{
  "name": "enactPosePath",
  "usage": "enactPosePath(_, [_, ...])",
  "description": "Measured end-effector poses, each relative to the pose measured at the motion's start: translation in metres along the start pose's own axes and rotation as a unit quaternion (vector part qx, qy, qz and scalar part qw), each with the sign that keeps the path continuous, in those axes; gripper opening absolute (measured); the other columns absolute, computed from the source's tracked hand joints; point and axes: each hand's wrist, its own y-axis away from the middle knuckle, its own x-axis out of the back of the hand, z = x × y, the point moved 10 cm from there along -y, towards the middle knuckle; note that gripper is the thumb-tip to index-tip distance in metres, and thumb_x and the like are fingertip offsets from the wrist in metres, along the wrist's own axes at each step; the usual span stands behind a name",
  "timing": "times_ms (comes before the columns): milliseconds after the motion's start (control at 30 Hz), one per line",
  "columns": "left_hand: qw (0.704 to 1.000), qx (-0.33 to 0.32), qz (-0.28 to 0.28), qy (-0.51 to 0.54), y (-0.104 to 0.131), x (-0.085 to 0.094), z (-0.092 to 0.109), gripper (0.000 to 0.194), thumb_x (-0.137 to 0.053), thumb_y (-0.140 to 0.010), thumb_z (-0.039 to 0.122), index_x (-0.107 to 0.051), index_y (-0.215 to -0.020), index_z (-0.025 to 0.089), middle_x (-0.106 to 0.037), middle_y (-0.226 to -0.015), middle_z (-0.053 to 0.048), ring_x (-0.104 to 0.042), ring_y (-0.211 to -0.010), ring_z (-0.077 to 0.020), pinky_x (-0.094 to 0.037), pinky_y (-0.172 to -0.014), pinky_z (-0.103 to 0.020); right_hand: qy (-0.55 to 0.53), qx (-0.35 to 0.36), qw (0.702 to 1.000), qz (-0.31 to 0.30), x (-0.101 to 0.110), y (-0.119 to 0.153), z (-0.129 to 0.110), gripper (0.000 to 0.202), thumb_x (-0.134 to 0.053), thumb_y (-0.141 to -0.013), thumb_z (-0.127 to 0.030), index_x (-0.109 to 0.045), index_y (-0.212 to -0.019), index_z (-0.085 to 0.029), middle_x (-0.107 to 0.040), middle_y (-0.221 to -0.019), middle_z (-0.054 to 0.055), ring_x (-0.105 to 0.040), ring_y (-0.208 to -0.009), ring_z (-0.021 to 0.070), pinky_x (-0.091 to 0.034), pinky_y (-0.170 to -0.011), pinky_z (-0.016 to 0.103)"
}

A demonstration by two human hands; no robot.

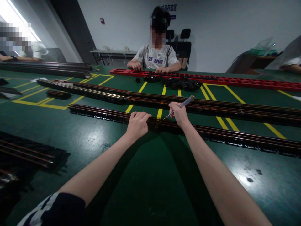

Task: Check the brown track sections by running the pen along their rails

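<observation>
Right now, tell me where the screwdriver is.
In the head view, the screwdriver is in the right hand, just right of centre, its tip angled down to the long black rail under the hands.

A long black, copper-lined strip (101,115) lies from ten to three o'clock across the counter (145,185), a slim screwdriver (185,102) slanting over it, handle towards two.

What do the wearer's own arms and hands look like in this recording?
The left hand and right hand are bare, with no gloves, rings or watch visible. On the left arm, a dark sleeve with pale stripes ends near the elbow. The right arm shows no sleeve within view.
</observation>
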Motion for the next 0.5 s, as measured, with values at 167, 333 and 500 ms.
enactPosePath(167, [1.0,-0.002,0.001,0.0,0.0,0.0008,0.0008,0.038,-0.041,-0.08,0.005,-0.063,-0.107,0.019,-0.07,-0.105,-0.008,-0.062,-0.101,-0.025,-0.041,-0.093,-0.043,-0.022,-0.007,0.999,0.023,0.0057,-0.0022,0.0029,0.037,-0.052,-0.072,-0.022,-0.04,-0.037,-0.022,-0.036,-0.033,-0.005,-0.034,-0.033,0.0089,-0.029,-0.04,0.025])
enactPosePath(333, [1.0,-0.005,0.006,0.004,0.0008,-0.0004,0.0004,0.039,-0.041,-0.079,0.004,-0.064,-0.108,0.017,-0.07,-0.106,-0.008,-0.062,-0.102,-0.0247,-0.038,-0.097,-0.044,-0.02,-0.007,1.0,0.019,0.0042,-0.0021,0.0029,0.037,-0.052,-0.073,-0.023,-0.039,-0.039,-0.022,-0.037,-0.034,-0.005,-0.035,-0.034,0.0094,-0.03,-0.041,0.026])
enactPosePath(500, [1.0,-0.01,0.011,0.02,0.0013,-0.0011,0.0003,0.037,-0.041,-0.079,0.009,-0.063,-0.108,0.017,-0.071,-0.108,-0.008,-0.063,-0.104,-0.0245,-0.035,-0.101,-0.045,-0.012,-0.008,1.0,0.021,0.0031,-0.0011,0.0007,0.037,-0.051,-0.074,-0.02,-0.039,-0.039,-0.022,-0.036,-0.034,-0.005,-0.035,-0.034,0.0091,-0.03,-0.041,0.026])
